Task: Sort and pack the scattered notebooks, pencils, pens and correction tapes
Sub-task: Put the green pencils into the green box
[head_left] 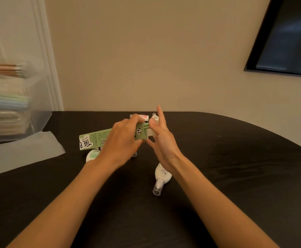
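— Dark table, green pencil box held above it: left hand grips the box, right hand, fingers straight, presses pencils into its open end.
— Pushed askew, they could jam or split that cardboard mouth.

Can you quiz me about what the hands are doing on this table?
1. True or false: the left hand grips the green box.
2. What colour is the table? A black, B white, C red.
3. Fill in: green ____ stick out of the box's open end, by the right hand.
Key: 1 true; 2 A; 3 pencils.
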A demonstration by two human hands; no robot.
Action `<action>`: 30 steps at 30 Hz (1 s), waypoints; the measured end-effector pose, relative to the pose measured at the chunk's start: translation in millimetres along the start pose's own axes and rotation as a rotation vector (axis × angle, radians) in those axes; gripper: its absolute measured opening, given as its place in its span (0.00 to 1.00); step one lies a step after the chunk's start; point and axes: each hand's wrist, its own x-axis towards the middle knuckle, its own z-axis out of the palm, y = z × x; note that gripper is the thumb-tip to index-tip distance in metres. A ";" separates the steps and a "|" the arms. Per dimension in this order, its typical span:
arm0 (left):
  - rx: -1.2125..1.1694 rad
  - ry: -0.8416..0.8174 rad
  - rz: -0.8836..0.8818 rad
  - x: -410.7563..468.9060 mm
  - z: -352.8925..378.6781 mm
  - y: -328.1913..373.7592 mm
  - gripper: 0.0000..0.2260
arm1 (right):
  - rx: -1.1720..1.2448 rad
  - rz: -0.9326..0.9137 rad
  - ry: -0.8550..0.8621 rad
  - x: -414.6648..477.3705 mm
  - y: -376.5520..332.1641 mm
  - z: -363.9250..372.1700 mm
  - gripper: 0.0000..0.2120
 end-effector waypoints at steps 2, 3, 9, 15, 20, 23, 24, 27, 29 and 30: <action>-0.025 0.006 0.005 0.5 -0.1 -0.2 0.18 | 0.051 0.061 -0.042 -1.1 1.2 0.6 0.30; -0.042 0.014 0.011 1.0 0.0 0.0 0.18 | 0.086 0.084 -0.060 -1.0 1.8 0.6 0.31; -0.101 0.076 0.016 4.7 -2.7 10.4 0.18 | 0.377 0.050 -0.004 2.3 3.3 -11.3 0.22; -0.374 -0.025 -0.016 30.1 -37.4 36.5 0.17 | 0.325 0.109 -0.024 4.5 -10.4 -18.5 0.19; -0.627 -0.187 -0.091 34.2 -67.2 36.1 0.16 | -0.055 0.038 -0.257 0.3 -31.4 -9.4 0.15; -0.767 -0.293 -0.137 26.4 -77.7 26.4 0.15 | -0.068 0.045 -0.326 -5.3 -30.6 -10.4 0.14; -0.780 -0.329 -0.142 22.7 -80.6 23.5 0.15 | -0.089 0.039 -0.340 -7.8 -31.2 -7.8 0.13; -0.787 -0.265 -0.213 14.7 -80.2 15.3 0.13 | -0.195 -0.025 -0.287 -10.6 -32.3 2.5 0.13; -0.721 -0.129 -0.269 13.1 -79.1 12.5 0.11 | -0.251 -0.092 -0.236 -10.5 -33.4 9.5 0.14; -0.674 -0.073 -0.283 12.7 -79.6 12.9 0.08 | -0.258 -0.115 -0.218 -10.8 -34.2 12.5 0.14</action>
